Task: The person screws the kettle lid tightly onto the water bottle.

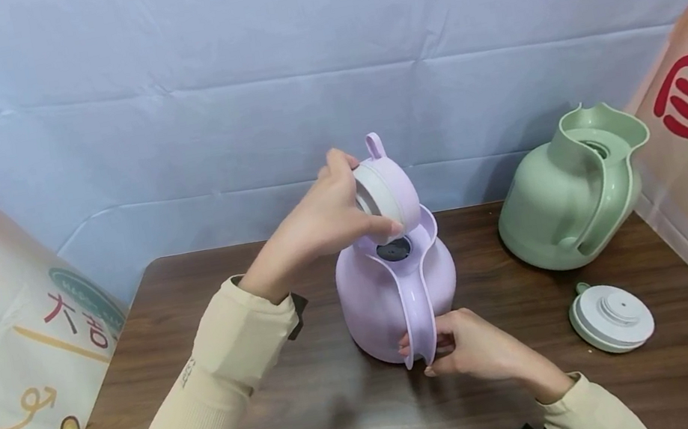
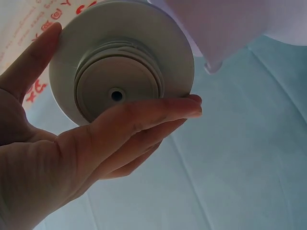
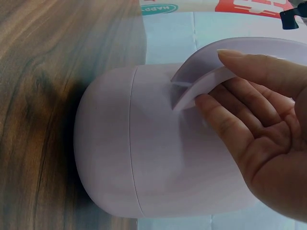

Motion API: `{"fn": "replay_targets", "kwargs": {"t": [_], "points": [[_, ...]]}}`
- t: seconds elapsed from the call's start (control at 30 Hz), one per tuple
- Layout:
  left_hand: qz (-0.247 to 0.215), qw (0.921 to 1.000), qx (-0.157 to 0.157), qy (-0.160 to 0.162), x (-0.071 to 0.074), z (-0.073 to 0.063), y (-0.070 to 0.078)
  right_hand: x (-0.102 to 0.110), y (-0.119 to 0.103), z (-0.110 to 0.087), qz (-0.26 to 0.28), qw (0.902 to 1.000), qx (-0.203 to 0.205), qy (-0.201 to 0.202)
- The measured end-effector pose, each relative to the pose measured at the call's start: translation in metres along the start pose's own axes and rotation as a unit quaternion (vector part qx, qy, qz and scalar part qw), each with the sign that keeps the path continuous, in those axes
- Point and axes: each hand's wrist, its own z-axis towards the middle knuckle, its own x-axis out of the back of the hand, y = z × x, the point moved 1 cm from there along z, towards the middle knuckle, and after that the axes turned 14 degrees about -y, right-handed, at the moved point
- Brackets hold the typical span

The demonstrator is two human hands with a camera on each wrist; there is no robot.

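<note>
A lilac thermos jug [image 1: 364, 294] stands upright on the table. Over its mouth, my left hand [image 1: 323, 214] grips the jug's lid [image 1: 405, 193] by its edge. The lid is tilted sideways, its lilac top and small loop facing right. In the left wrist view, its white threaded underside [image 2: 117, 81] shows a small central hole, with thumb and fingers spread around the rim. Inside the jug's neck a dark round opening [image 1: 394, 250] is visible. Low on the jug's handle [image 1: 416, 309], my right hand [image 1: 475, 344] holds on, fingers curled behind it and thumb on its outer side.
At the right rear stands a green thermos jug [image 1: 540, 204] without its lid. In front of it a white and green lid [image 1: 614, 317] lies underside up. Pale cloth [image 1: 222, 136] hangs behind the wooden table [image 1: 194, 300], and printed sheets flank both sides.
</note>
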Motion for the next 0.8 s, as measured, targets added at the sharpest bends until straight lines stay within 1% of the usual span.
{"fn": "replay_targets", "kwargs": {"t": [0.2, 0.33, 0.6, 0.8], "points": [[-0.002, 0.9996, 0.008, -0.027, -0.004, 0.006, -0.001, 0.0, 0.0, -0.001, 0.007, 1.0, -0.003, -0.001], [0.005, 0.9993, 0.016, -0.033, -0.005, 0.009, -0.002, 0.0, 0.001, -0.001, 0.01, 0.9999, -0.001, -0.001], [0.007, 0.9985, 0.021, -0.05, -0.009, 0.014, -0.004, 0.0, 0.001, 0.0, 0.017, 0.9998, -0.004, -0.004], [0.02, 0.9972, 0.03, -0.065, -0.011, 0.016, -0.005, 0.0, 0.001, 0.001, 0.021, 0.9997, -0.007, -0.005]]}}
